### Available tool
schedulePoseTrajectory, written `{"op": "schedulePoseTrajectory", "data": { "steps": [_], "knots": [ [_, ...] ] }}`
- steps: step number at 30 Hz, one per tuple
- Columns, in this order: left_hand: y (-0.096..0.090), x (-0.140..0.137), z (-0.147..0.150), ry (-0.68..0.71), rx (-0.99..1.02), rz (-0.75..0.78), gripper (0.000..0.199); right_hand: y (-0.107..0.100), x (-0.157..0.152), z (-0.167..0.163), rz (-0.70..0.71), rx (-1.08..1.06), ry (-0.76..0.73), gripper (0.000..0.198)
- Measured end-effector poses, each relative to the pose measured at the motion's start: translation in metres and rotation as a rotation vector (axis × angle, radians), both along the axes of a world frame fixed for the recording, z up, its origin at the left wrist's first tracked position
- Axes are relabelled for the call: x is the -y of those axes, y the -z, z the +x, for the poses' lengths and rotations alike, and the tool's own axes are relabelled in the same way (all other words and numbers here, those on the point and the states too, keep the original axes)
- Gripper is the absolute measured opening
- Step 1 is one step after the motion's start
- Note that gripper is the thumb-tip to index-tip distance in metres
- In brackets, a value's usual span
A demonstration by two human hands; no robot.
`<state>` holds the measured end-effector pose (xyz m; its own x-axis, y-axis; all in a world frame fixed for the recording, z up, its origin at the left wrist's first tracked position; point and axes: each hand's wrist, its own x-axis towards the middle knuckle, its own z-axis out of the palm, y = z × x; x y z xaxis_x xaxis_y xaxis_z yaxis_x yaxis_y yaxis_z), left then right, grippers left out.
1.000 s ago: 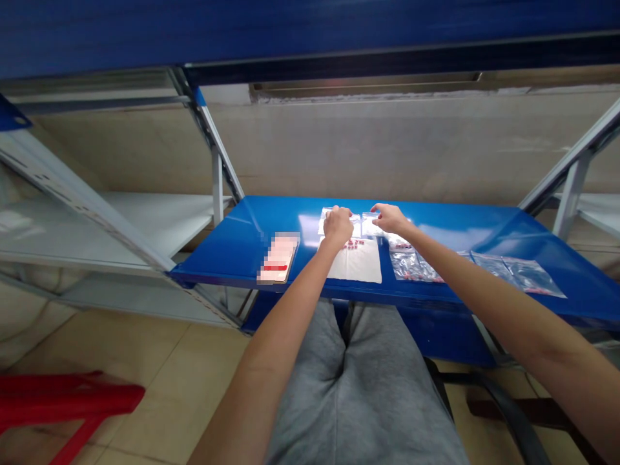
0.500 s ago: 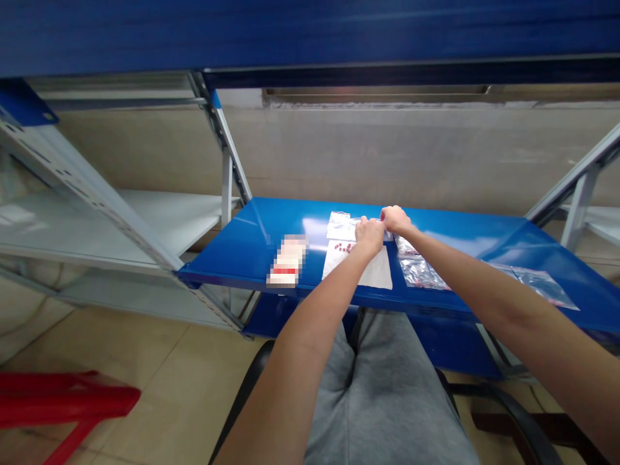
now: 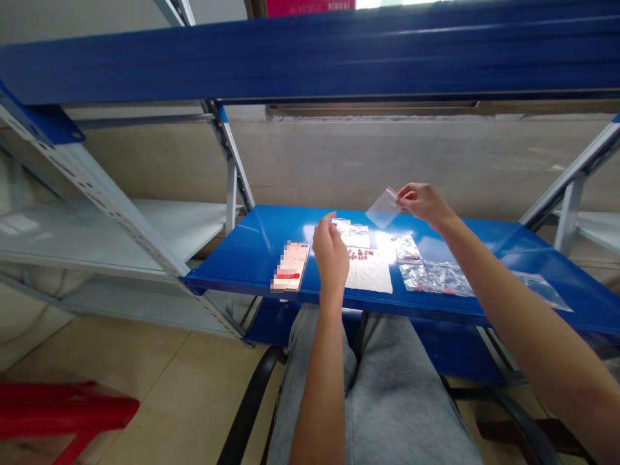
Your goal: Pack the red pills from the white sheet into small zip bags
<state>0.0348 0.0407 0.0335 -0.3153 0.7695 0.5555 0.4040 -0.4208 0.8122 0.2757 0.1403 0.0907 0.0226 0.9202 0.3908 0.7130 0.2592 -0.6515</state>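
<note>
My right hand (image 3: 420, 201) is raised above the back of the blue table, its thumb and fingers pinching a corner of a small clear zip bag (image 3: 383, 209). The bag hangs tilted and looks flat. My left hand (image 3: 331, 250) is over the left edge of a white cloth or paper sheet (image 3: 371, 279), with its fingers loosely apart and no object visible in them. Several small dark red pieces (image 3: 361, 254) lie on the sheet's far part. Behind them, small clear bags (image 3: 359, 236) lie flat, partly hidden by my left hand.
A phone (image 3: 290, 274), partly blurred, lies left of the sheet. To the right are clear bags with red bits (image 3: 433, 279) and another bag (image 3: 542, 289). A blue shelf beam (image 3: 310, 61) crosses overhead. A red stool (image 3: 62, 407) stands at lower left.
My hands were together over the sheet's far edge and are now apart. The left came left and nearer; the right rose rightward with the zip bag. The view tilted up slightly.
</note>
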Motion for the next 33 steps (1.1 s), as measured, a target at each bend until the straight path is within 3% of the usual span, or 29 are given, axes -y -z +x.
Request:
{"op": "schedulePoseTrajectory", "data": {
  "steps": [2,5,10,18,33],
  "knots": [
    [0.011,0.035,-0.01,-0.087,0.053,0.003,0.032,0.0,0.033,-0.011,-0.064,-0.102,-0.078,0.018],
    [0.022,0.07,-0.004,-0.084,-0.066,0.03,0.042,0.011,0.084,-0.033,-0.083,-0.163,-0.226,0.016],
    [0.024,0.083,0.023,-0.022,-0.353,-0.082,0.081,0.041,0.133,-0.055,-0.163,-0.236,-0.376,0.019],
    [0.042,0.083,0.025,0.078,-0.386,-0.196,0.068,0.052,0.139,-0.052,-0.231,-0.102,-0.46,0.019],
    [0.05,0.075,0.011,0.135,-0.359,-0.2,0.06,0.049,0.14,-0.063,-0.33,-0.023,-0.503,0.03]
  ]
}}
